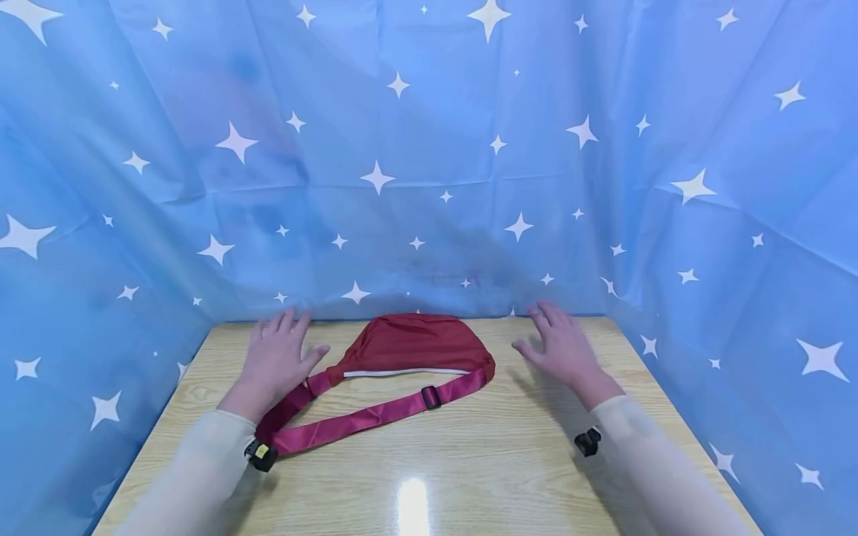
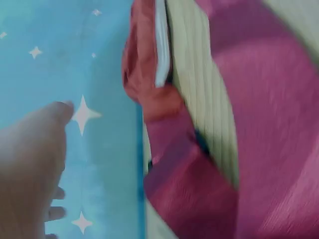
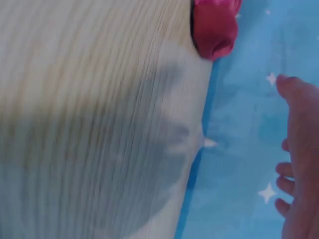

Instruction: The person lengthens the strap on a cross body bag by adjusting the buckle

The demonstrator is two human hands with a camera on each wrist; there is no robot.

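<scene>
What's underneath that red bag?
The red bag lies on a wood-grained table, whose top shows in front of it. The patch directly beneath is covered, so anything else there cannot be seen.

A dark red waist bag (image 1: pixel 418 344) is laid at the far edge of the bench (image 1: pixel 496 447), its curved side turned away and its straighter side, lined with a white zip (image 1: pixel 405 370), turned nearer. A magenta strap (image 1: pixel 362 420) is joined to both ends of the bag and looped out in front, bent at the left, with a black slider (image 1: pixel 431 397) threaded near its right end.
</scene>
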